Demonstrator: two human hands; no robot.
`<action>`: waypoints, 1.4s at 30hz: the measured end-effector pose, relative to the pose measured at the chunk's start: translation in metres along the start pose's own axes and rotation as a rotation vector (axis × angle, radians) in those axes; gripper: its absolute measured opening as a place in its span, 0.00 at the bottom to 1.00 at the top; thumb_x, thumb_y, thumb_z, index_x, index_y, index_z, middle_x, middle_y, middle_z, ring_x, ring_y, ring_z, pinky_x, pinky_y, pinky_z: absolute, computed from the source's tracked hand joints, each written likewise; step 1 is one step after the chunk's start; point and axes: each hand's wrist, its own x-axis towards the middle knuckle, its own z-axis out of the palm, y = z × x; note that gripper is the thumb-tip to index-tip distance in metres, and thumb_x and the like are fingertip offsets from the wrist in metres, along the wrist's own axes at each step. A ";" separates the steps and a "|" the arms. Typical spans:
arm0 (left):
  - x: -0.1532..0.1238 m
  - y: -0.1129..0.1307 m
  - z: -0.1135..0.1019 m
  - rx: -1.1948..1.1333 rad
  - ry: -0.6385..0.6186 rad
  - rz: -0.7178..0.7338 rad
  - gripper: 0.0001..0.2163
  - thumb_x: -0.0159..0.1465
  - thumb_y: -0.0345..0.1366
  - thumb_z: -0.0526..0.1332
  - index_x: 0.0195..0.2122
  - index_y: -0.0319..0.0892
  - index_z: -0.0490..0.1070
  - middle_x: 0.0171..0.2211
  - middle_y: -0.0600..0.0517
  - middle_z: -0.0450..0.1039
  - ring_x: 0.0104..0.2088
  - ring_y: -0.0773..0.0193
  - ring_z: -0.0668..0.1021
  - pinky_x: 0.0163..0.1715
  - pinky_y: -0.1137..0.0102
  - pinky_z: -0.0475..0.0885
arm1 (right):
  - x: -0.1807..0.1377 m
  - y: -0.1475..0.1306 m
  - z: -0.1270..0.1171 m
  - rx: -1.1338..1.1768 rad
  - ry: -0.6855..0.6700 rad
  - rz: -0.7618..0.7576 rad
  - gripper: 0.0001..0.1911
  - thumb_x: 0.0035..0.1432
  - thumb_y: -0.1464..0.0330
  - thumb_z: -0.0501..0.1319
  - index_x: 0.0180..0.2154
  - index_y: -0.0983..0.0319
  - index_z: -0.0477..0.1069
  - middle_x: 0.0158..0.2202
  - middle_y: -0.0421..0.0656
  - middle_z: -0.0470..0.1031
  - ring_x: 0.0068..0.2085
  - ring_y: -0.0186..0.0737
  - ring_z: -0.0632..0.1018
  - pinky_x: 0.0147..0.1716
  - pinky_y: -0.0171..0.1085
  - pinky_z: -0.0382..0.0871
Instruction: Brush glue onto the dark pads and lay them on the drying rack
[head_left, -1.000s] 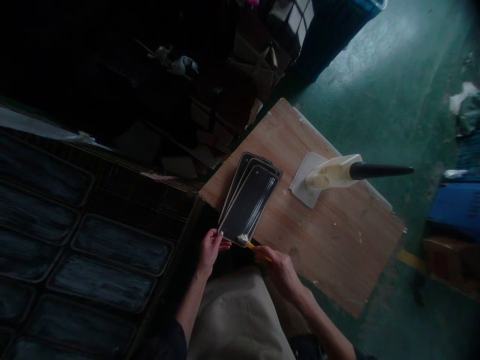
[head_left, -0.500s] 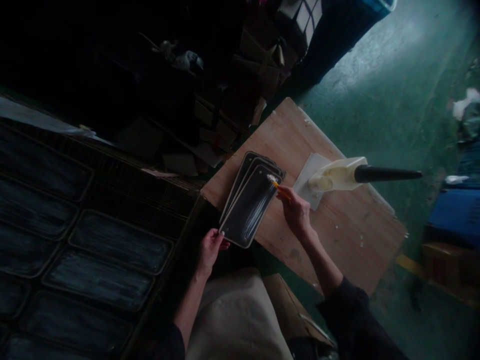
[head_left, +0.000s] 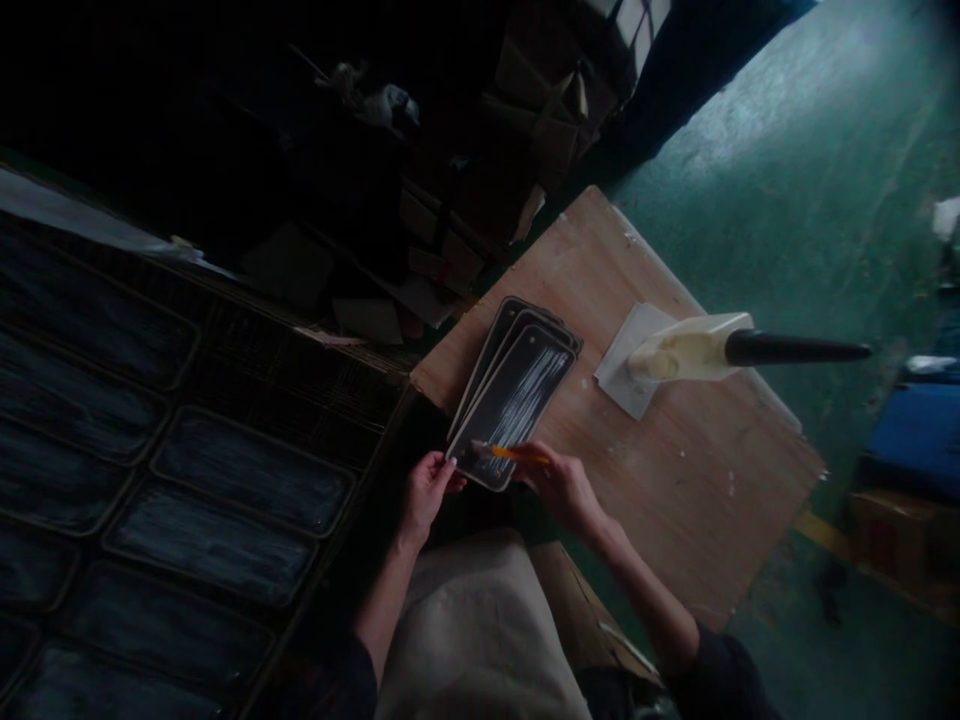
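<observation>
A dark rectangular panel with rounded corners (head_left: 506, 400) tops a small fanned stack of like panels (head_left: 491, 350) at the wooden board's left edge. White streaks run along its right side. My left hand (head_left: 429, 490) pinches the panel's near left corner between thumb and fingers. In my right hand (head_left: 559, 485) is a brush with an orange-yellow handle (head_left: 517, 455). Its bristle end lies at the panel's near end, close to my left fingertips. Some right fingers are hidden behind the hand.
On the wooden board (head_left: 675, 510), a cream bottle with a long black nozzle (head_left: 697, 350) lies over a pale square sheet (head_left: 619, 370). White-streaked panels (head_left: 210, 540) lie in rows on a rack at left. Cardboard pieces (head_left: 442, 235) are piled behind. Blue crates (head_left: 915, 430) stand at right.
My right hand has drawn the brush from the panel's far end down to its near end. The white streaks now cover more of the panel. My left hand keeps its hold.
</observation>
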 end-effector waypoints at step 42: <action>-0.001 -0.004 -0.008 0.067 0.001 0.071 0.16 0.60 0.47 0.63 0.39 0.37 0.72 0.30 0.50 0.77 0.30 0.62 0.81 0.30 0.70 0.77 | -0.012 0.012 0.007 0.018 0.353 0.079 0.14 0.68 0.60 0.53 0.48 0.59 0.71 0.33 0.40 0.78 0.34 0.37 0.79 0.38 0.33 0.73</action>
